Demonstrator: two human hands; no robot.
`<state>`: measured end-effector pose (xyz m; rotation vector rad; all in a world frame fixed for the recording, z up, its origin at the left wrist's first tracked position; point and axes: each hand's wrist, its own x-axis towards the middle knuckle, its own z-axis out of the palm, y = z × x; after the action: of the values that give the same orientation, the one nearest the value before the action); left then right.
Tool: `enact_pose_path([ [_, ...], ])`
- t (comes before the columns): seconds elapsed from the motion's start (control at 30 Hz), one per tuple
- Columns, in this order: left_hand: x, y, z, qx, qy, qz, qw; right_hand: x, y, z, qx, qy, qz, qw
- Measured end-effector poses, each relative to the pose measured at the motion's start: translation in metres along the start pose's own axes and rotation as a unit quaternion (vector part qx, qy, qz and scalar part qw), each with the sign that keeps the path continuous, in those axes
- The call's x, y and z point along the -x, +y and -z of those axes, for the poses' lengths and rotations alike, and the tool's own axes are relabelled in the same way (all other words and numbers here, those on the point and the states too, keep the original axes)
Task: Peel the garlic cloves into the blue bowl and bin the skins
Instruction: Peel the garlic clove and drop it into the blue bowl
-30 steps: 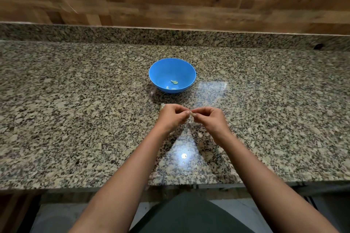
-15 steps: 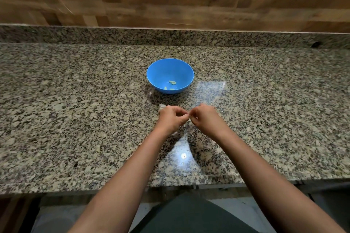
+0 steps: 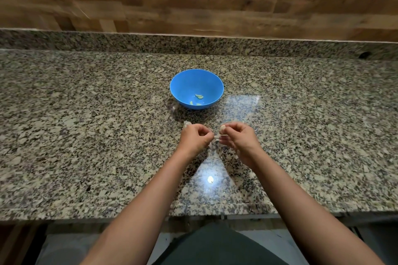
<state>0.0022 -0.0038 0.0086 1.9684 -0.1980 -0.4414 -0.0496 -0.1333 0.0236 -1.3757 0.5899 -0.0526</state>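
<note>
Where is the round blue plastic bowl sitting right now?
Head view: the blue bowl stands mid-counter on the speckled granite countertop, just beyond the left hand and right hand, with peeled garlic cloves inside.

Text: we can read none.
Labels, brands: we find none on the blue bowl (image 3: 185, 90) or the counter (image 3: 86, 135).
Numbers, signs: none that we can make out.

The hands pull apart! The left hand (image 3: 196, 139) eases left and the right hand (image 3: 239, 137) right, opening a gap between the fingertips. A pale garlic clove (image 3: 223, 129) now shows in the right hand's pinch, with a thin strip of skin (image 3: 218, 135) stretched across the gap.
</note>
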Motion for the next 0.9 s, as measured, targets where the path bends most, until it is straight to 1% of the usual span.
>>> enact_pose_path([
  [0.07,0.001,-0.002,0.002,-0.032,0.01,-0.005,0.999,-0.002,0.0,0.005,-0.051,-0.009,-0.022,0.998],
  [0.17,0.0,-0.001,0.004,-0.062,0.014,-0.015,0.998,-0.004,0.001,0.01,-0.069,-0.029,-0.031,0.997],
  [0.27,0.002,0.004,0.003,-0.052,-0.005,-0.033,0.998,-0.004,0.003,0.01,-0.067,-0.032,-0.03,0.997],
  [0.33,0.003,0.006,0.001,-0.027,-0.026,-0.041,0.998,-0.003,0.003,0.01,-0.083,-0.033,-0.038,0.995],
  [0.4,0.003,0.006,-0.002,-0.032,-0.032,-0.055,0.997,-0.003,0.003,0.009,-0.096,-0.037,-0.041,0.994],
  [0.5,0.003,0.005,-0.007,-0.072,0.005,-0.09,0.993,-0.002,0.003,0.008,-0.107,-0.04,-0.042,0.993],
  [0.63,0.005,0.008,-0.007,-0.076,0.031,-0.109,0.991,-0.001,0.003,0.008,-0.124,-0.042,-0.04,0.991],
  [0.7,0.006,0.009,-0.006,-0.098,0.031,-0.128,0.987,-0.001,0.003,0.009,-0.113,-0.04,-0.033,0.992],
  [0.83,0.006,0.01,-0.006,-0.173,0.03,-0.155,0.972,-0.001,0.003,0.008,-0.033,-0.029,-0.007,0.999],
  [0.9,0.005,0.01,-0.006,-0.193,0.029,-0.16,0.968,-0.001,0.003,0.008,-0.004,-0.026,0.001,1.0],
])
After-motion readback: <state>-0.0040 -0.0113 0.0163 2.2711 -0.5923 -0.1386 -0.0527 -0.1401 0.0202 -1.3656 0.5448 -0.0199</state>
